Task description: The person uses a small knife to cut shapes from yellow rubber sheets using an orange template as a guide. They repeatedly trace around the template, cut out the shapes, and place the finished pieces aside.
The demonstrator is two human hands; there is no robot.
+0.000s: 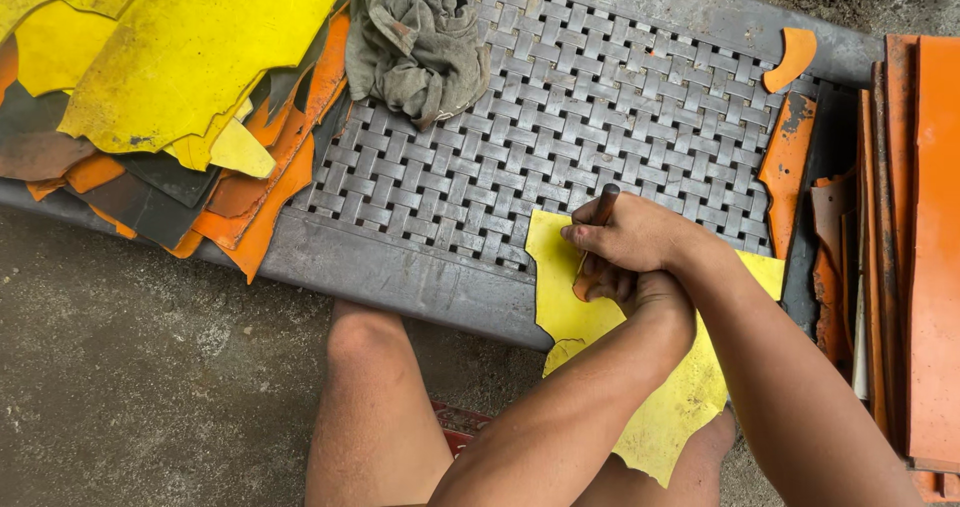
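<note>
A yellow leather sheet (pixel 560 307) lies over the front edge of a grey woven bench (pixel 560 117) and hangs down onto my lap. My right hand (pixel 635 232) grips a dark, brown-handled pen-like tool (pixel 606 203), its tip hidden behind the fingers. Just below it, my left hand (pixel 650 295) presses a small orange piece (pixel 582 289) flat against the yellow sheet. The two hands touch each other, and most of the orange piece is covered by fingers.
A heap of yellow, orange and dark leather scraps (pixel 180 97) covers the bench's left end. A crumpled grey rag (pixel 415 37) lies at the back. Orange strips and boards (pixel 900 237) are stacked on the right. My bare knee (pixel 365 347) is over the concrete floor.
</note>
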